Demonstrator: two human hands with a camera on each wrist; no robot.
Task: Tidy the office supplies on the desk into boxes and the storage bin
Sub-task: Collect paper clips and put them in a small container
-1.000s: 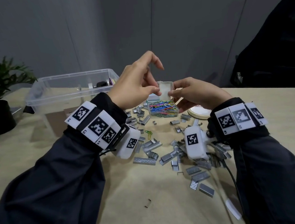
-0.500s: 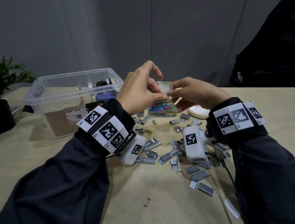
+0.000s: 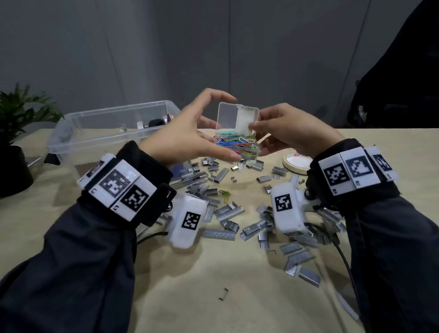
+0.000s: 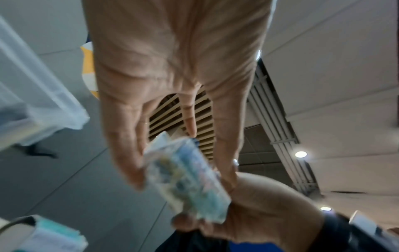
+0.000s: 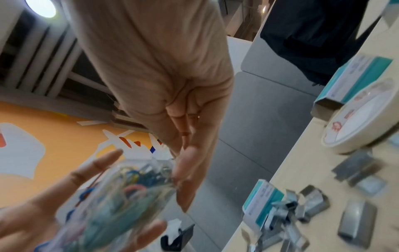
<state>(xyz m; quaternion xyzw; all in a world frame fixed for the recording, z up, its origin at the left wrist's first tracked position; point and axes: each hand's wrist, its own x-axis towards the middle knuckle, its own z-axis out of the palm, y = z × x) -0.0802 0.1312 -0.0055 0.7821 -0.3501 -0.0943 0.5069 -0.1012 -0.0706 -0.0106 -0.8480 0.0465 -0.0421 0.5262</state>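
A small clear box [image 3: 238, 147] full of coloured paper clips hangs just above the desk [image 3: 193, 309], its hinged lid [image 3: 231, 117] standing open. My left hand [image 3: 233, 128] cups it, thumb against the front of its base and fingers arched over the lid's top edge. My right hand [image 3: 257, 137] pinches its right side by the lid corner, fingers under the base. The left wrist view shows the box [image 4: 187, 180] blurred between my digits. It appears again in the right wrist view, the box [image 5: 116, 192] against my left fingers.
Several staple strips [image 3: 225, 215] and a loose paper clip [image 3: 225, 195] litter the desk below my hands. A clear storage bin [image 3: 99, 139] stands at back left, a tape roll [image 3: 296, 163] at right, a potted plant [image 3: 1, 148] far left. Teal staple cartons [image 5: 362, 75] lie near the tape.
The paper clip box has come up off the desk. My left hand has spread from a pinch at the lid to a cupped hold round the box and lid.
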